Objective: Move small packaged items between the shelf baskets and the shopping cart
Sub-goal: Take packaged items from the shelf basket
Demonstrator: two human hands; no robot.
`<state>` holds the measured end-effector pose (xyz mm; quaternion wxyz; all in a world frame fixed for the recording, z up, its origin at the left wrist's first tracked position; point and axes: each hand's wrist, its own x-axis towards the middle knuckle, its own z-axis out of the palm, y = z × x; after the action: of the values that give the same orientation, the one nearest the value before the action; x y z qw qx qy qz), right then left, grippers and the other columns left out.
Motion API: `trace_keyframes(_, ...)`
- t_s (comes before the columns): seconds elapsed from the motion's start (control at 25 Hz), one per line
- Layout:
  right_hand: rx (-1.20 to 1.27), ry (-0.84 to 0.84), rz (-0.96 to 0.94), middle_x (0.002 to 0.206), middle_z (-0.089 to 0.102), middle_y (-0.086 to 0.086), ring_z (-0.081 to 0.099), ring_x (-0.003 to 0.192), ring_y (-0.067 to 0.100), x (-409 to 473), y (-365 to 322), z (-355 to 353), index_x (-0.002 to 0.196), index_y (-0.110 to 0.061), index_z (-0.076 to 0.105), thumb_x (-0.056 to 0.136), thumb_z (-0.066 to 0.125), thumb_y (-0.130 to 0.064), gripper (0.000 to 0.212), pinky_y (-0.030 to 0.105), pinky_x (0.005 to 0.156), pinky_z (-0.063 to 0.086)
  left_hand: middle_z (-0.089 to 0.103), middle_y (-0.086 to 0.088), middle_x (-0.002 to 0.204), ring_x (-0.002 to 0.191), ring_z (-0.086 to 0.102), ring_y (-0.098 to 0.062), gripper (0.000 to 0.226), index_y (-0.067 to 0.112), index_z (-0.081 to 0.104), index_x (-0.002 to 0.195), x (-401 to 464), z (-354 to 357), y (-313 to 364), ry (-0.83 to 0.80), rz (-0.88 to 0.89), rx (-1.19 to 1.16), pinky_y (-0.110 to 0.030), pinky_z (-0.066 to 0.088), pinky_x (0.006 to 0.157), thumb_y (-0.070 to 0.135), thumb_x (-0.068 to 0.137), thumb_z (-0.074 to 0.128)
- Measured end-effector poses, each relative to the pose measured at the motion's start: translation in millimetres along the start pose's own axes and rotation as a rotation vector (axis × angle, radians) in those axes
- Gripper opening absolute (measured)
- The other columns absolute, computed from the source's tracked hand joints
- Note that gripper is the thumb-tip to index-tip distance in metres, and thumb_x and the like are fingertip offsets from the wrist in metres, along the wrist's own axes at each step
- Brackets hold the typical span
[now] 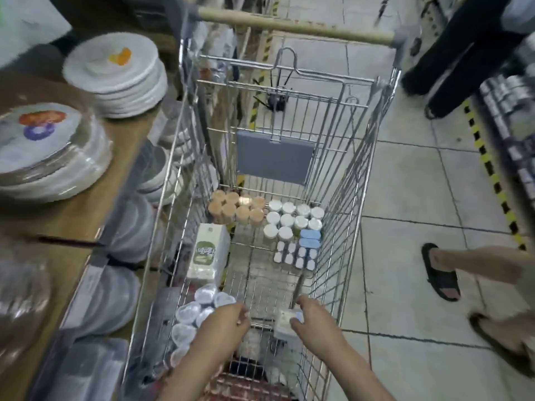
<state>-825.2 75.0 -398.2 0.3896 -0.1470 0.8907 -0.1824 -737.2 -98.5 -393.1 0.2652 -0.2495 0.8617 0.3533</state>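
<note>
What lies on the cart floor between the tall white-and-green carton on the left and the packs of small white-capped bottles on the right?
In the head view, only bare wire cart floor separates the carton from the bottle packs.

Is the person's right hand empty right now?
No, the right hand grips a small white box at the near end of the shopping cart.

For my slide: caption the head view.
Both hands reach into a wire shopping cart; the right hand holds a small white box, the left hand hovers empty.
</note>
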Motion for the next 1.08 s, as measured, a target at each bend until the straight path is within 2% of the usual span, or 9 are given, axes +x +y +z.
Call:
trace_keyframes(0.08, -0.004, 0.013, 0.051, 0.14, 0.045, 0.007, 0.048, 0.125, 0.021, 29.7, 0.5, 9.0, 0.142, -0.012, 0.034, 0.093, 0.054, -0.024, 0.054, 0.031, 0.103, 0.039, 0.065, 0.01, 0.105, 0.088, 0.058, -0.003, 0.031, 0.021, 0.056, 0.125, 36.7, 4.2, -0.6, -0.052, 0.014, 0.026, -0.017, 0.047, 0.076, 0.027, 0.095, 0.051)
trace_keyframes(0.24, -0.145, 0.046, 0.124, 0.136, 0.044, 0.007, 0.044, 0.123, 0.024, 91.2, 4.6, 22.3, 0.141, -0.012, 0.031, 0.09, 0.058, -0.026, 0.06, 0.032, 0.103, 0.036, 0.063, 0.004, 0.116, 0.102, 0.059, -0.012, 0.043, 0.021, 0.048, 0.135, 108.3, 15.8, 0.4, -0.132, 0.031, 0.061, -0.024, 0.046, 0.082, 0.023, 0.091, 0.051)
trace_keyframes(0.4, -0.367, 0.143, 0.094, 0.143, 0.035, 0.008, 0.028, 0.136, 0.026, 152.3, 13.8, 28.0, 0.144, -0.01, 0.024, 0.087, 0.059, -0.026, 0.069, 0.039, 0.117, 0.015, 0.058, 0.003, 0.121, 0.096, 0.06, -0.014, 0.054, 0.023, 0.039, 0.14, 175.2, 28.4, 5.2, -0.112, 0.043, -0.029, -0.028, 0.048, 0.08, 0.023, 0.089, 0.056)
trace_keyframes(0.52, -0.445, 0.211, 0.066, 0.155, 0.018, 0.01, 0.01, 0.145, 0.029, 186.9, 20.4, 26.7, 0.149, -0.006, 0.012, 0.088, 0.059, -0.023, 0.079, 0.045, 0.118, 0.0, 0.055, 0.001, 0.127, 0.104, 0.058, -0.017, 0.06, 0.021, 0.037, 0.141, 213.5, 37.1, 9.3, -0.084, 0.064, -0.064, -0.03, 0.048, 0.087, 0.017, 0.086, 0.06)
trace_keyframes(0.6, -0.463, 0.223, 0.061, 0.157, 0.014, 0.012, 0.005, 0.146, 0.031, 204.3, 26.7, 30.8, 0.15, -0.005, 0.009, 0.088, 0.059, -0.021, 0.082, 0.048, 0.117, -0.002, 0.052, 0.001, 0.132, 0.115, 0.054, -0.018, 0.074, 0.025, 0.026, 0.147, 234.0, 45.4, 7.3, -0.066, 0.125, -0.015, -0.029, 0.045, 0.092, 0.017, 0.085, 0.065)
trace_keyframes(0.68, -0.482, 0.231, 0.049, 0.15, 0.031, 0.013, 0.019, 0.143, 0.034, 213.3, 30.8, 36.3, 0.147, -0.004, 0.025, 0.078, 0.072, -0.027, 0.086, 0.052, 0.116, 0.008, 0.048, 0.002, 0.138, 0.12, 0.051, -0.02, 0.086, 0.03, 0.016, 0.149, 247.7, 51.9, 2.7, -0.055, 0.165, 0.018, -0.03, 0.044, 0.094, 0.02, 0.082, 0.068)
trace_keyframes(0.76, -0.497, 0.249, 0.056, 0.124, 0.059, 0.01, 0.051, 0.124, 0.033, 218.4, 34.1, 43.2, 0.125, -0.006, 0.057, 0.041, 0.091, -0.034, 0.095, 0.054, 0.105, 0.034, 0.048, 0.002, 0.137, 0.118, 0.051, -0.02, 0.091, 0.038, 0.014, 0.147, 254.9, 57.4, -0.7, -0.07, 0.197, 0.013, -0.032, 0.046, 0.092, 0.02, 0.079, 0.071)
trace_keyframes(0.84, -0.489, 0.347, 0.023, 0.103, 0.068, 0.007, 0.065, 0.105, 0.031, 225.9, 38.7, 51.1, 0.107, -0.007, 0.068, 0.014, 0.092, -0.029, 0.098, 0.052, 0.093, 0.046, 0.046, 0.004, 0.139, 0.119, 0.052, -0.02, 0.095, 0.044, 0.01, 0.145, 260.6, 61.7, -2.4, -0.086, 0.222, 0.022, -0.036, 0.048, 0.091, 0.02, 0.077, 0.072)
trace_keyframes(1.08, -0.553, 0.469, 0.003, 0.089, 0.065, 0.007, 0.064, 0.099, 0.03, 233.1, 46.0, 57.2, 0.093, -0.008, 0.066, 0.023, 0.087, -0.016, 0.073, 0.051, 0.11, 0.026, 0.052, 0.006, 0.132, 0.114, 0.055, -0.021, 0.084, 0.039, 0.021, 0.14, 269.2, 68.2, -7.9, -0.049, 0.24, 0.006, -0.037, 0.049, 0.085, 0.025, 0.075, 0.073)
